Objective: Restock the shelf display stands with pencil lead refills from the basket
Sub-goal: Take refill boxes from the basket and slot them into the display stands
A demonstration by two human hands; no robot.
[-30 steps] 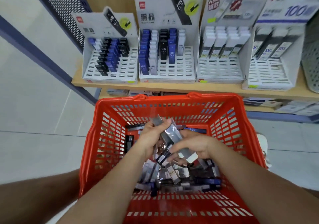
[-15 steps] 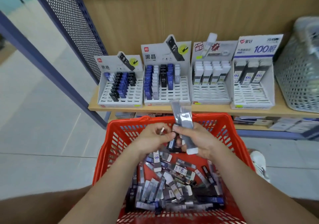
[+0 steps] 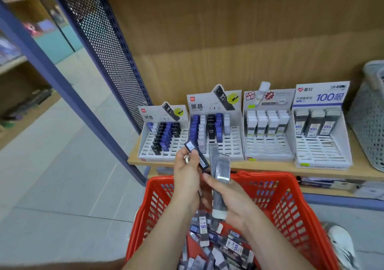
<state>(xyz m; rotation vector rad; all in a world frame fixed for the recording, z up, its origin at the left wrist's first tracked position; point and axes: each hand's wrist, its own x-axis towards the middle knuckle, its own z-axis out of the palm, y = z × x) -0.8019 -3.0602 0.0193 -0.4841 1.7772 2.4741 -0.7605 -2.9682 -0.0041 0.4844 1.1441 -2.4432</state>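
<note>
One wide-angle camera sits on the person's head, looking forward and down. It is close over the left hand (image 3: 187, 172) and right hand (image 3: 234, 205), which sit mid-frame above the red basket (image 3: 270, 178) at the bottom edge. Farther off, the shelf (image 3: 324, 173) with its display stands (image 3: 216, 105) crosses the right half, sloping slightly down to the right, and floor (image 3: 62, 186) fills the left

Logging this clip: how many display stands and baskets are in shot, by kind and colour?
display stands on the shelf: 4
red basket: 1
grey basket: 1
Total: 6
</note>
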